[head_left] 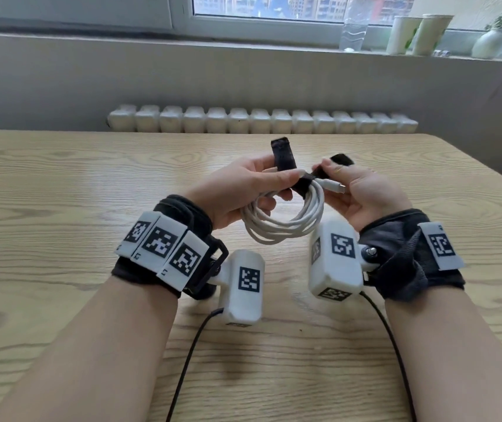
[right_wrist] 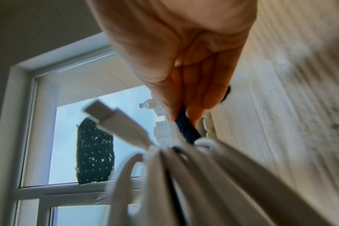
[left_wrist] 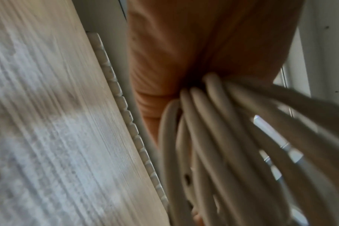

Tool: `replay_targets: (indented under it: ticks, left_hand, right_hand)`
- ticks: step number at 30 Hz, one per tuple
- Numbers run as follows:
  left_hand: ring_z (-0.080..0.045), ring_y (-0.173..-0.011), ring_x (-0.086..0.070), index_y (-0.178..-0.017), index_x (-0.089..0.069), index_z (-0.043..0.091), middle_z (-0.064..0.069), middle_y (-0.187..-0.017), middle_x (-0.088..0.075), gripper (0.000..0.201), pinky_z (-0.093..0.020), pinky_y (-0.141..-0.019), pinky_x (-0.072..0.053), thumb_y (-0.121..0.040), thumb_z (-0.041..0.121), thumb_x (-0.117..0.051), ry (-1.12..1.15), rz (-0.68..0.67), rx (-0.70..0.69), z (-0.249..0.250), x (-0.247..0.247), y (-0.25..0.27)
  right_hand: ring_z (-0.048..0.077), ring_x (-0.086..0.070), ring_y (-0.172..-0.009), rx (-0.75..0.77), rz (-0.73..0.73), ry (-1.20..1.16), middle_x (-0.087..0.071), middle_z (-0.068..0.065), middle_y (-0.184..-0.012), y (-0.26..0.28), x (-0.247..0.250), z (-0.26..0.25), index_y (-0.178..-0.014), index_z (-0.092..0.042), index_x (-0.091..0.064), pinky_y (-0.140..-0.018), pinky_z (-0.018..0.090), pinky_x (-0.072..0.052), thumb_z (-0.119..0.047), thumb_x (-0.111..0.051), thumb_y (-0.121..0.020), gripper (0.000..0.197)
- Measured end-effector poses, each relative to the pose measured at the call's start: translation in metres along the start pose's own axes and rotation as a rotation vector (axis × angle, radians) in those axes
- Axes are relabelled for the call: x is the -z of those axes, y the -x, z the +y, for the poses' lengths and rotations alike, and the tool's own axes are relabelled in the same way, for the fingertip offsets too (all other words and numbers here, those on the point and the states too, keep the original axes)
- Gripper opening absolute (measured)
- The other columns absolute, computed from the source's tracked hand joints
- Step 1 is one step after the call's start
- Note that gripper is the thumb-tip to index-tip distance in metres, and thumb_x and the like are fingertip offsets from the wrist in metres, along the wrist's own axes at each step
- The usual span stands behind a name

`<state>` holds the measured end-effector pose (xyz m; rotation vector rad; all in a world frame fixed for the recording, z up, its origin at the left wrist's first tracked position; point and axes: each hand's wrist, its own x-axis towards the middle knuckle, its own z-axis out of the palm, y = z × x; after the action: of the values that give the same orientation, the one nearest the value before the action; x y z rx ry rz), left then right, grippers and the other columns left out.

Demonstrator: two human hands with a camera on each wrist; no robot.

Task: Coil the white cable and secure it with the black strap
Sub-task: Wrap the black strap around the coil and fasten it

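Observation:
The white cable hangs as a coil of several loops between my hands above the wooden table. My left hand grips the top of the coil, its thumb lying across the strands. The black strap wraps under the bundle there; one end stands up behind my left fingers. My right hand pinches the strap's other end between thumb and fingers. A white plug pokes out toward my right palm. The right wrist view shows the strap, the plug and the coil. The left wrist view shows the cable strands leaving my palm.
A white radiator runs behind the table's far edge. On the window sill stand a clear bottle, two pale cups and a small vase. Black wrist-camera leads trail across the near table.

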<state>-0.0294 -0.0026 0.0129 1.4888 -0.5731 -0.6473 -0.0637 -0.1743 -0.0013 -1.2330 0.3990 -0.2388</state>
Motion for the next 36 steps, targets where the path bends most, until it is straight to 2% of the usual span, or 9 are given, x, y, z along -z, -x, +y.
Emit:
replay_targets:
  ticks: [1,4,8,10,18,24,28,33,36]
  left_hand:
    - [-0.002,-0.042,-0.041,-0.106,-0.058,0.007,0.000,-0.065,-0.056,0.016,-0.012,-0.040,-0.035,-0.092,0.014,-0.055,-0.024,-0.005,0.005,0.002,-0.001,0.001]
    - [-0.001,-0.041,-0.044,-0.104,-0.059,0.008,0.004,-0.060,-0.060,0.013,-0.012,-0.040,-0.034,-0.092,0.014,-0.057,-0.085,0.055,0.014,0.004,-0.002,0.001]
    - [0.002,-0.039,-0.047,-0.108,-0.061,0.008,0.005,-0.064,-0.062,0.018,-0.012,-0.043,-0.037,-0.091,0.015,-0.059,-0.209,0.174,0.010,0.003,0.001,0.001]
    - [0.003,-0.039,-0.049,-0.109,-0.062,0.006,0.004,-0.069,-0.063,0.020,-0.011,-0.044,-0.037,-0.092,0.015,-0.059,-0.257,0.215,-0.009,0.002,0.001,-0.001]
    - [0.003,-0.035,-0.046,-0.103,-0.066,0.004,-0.008,-0.080,-0.068,0.017,-0.013,-0.042,-0.034,-0.090,0.014,-0.062,-0.230,0.370,-0.054,-0.002,0.001,-0.005]
    - [0.004,-0.035,-0.045,-0.099,-0.068,0.007,-0.008,-0.079,-0.069,0.015,-0.018,-0.049,-0.034,-0.088,0.017,-0.065,-0.237,0.449,-0.075,-0.007,0.002,-0.009]
    - [0.005,-0.036,-0.047,-0.099,-0.069,0.006,-0.005,-0.076,-0.068,0.017,-0.021,-0.053,-0.035,-0.087,0.017,-0.065,-0.212,0.497,-0.101,-0.009,0.004,-0.011]
    - [0.005,-0.036,-0.048,-0.095,-0.066,0.009,-0.002,-0.074,-0.068,0.010,-0.024,-0.057,-0.036,-0.088,0.016,-0.065,-0.109,0.532,-0.103,-0.011,0.005,-0.014]
    - [0.006,-0.037,-0.049,-0.098,-0.066,0.009,-0.001,-0.075,-0.067,0.012,-0.023,-0.056,-0.037,-0.088,0.015,-0.065,-0.091,0.545,-0.098,-0.013,0.006,-0.015]
  right_hand:
    - [0.013,-0.068,-0.063,0.037,0.019,-0.001,-0.071,0.002,-0.071,0.001,0.001,-0.003,-0.084,-0.005,-0.065,-0.068,0.026,-0.060,-0.014,-0.068,-0.084,0.009]
    - [0.011,-0.068,-0.056,0.175,0.031,0.024,-0.071,0.001,-0.065,0.008,-0.002,-0.006,-0.083,-0.003,-0.064,-0.052,0.022,-0.055,-0.009,-0.066,-0.084,0.006]
    - [0.014,-0.070,-0.060,0.315,-0.012,0.131,-0.072,0.004,-0.067,0.014,-0.011,-0.003,-0.075,-0.003,-0.067,-0.059,0.021,-0.056,-0.007,-0.069,-0.082,0.008]
    - [0.011,-0.069,-0.057,0.354,-0.029,0.183,-0.072,0.001,-0.062,0.015,-0.014,-0.002,-0.074,-0.004,-0.069,-0.057,0.018,-0.053,-0.007,-0.070,-0.081,0.008]
    - [0.003,-0.066,-0.056,0.478,-0.076,0.282,-0.071,-0.006,-0.060,0.021,-0.020,0.001,-0.075,-0.008,-0.071,-0.057,0.013,-0.049,-0.003,-0.078,-0.073,0.008]
    - [0.007,-0.068,-0.064,0.527,-0.081,0.379,-0.073,-0.003,-0.069,0.020,-0.022,0.007,-0.070,-0.017,-0.073,-0.066,0.021,-0.052,-0.008,-0.083,-0.066,0.014]
    - [0.026,-0.072,-0.077,0.538,-0.078,0.386,-0.075,0.008,-0.076,0.020,-0.027,0.009,-0.070,-0.014,-0.074,-0.083,0.041,-0.057,-0.011,-0.085,-0.065,0.012]
    - [0.029,-0.071,-0.082,0.518,-0.085,0.423,-0.076,0.005,-0.077,0.018,-0.027,0.012,-0.073,-0.018,-0.076,-0.089,0.048,-0.053,-0.012,-0.084,-0.064,0.013]
    - [0.027,-0.072,-0.083,0.511,-0.068,0.450,-0.076,0.003,-0.077,0.018,-0.029,0.015,-0.075,-0.018,-0.077,-0.089,0.046,-0.054,-0.013,-0.084,-0.063,0.015]
